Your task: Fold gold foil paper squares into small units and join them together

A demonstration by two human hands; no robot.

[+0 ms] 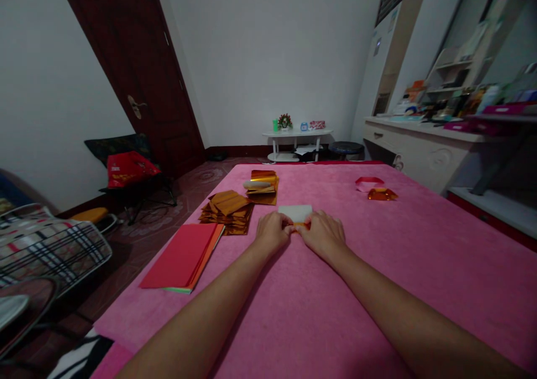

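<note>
L hand (273,231) and R hand (324,231) pinched near edge of white-and-gold sheet (296,212) btwn them on pink cloth (302,312), apparently mid-fold, w/ next move likely calling for an even crease

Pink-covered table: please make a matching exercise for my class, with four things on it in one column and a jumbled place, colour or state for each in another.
Things
1. Flat paper stack
2. Folded pile
3. Shiny piece
4. Single sheet

Descriptions
A. Pale, with gold along its near edge, between left hand and right hand
B. Next to a pink-and-red loop
C. Red on top
D. Brownish gold, many layers

Pairs: 1-C, 2-D, 3-B, 4-A
</note>
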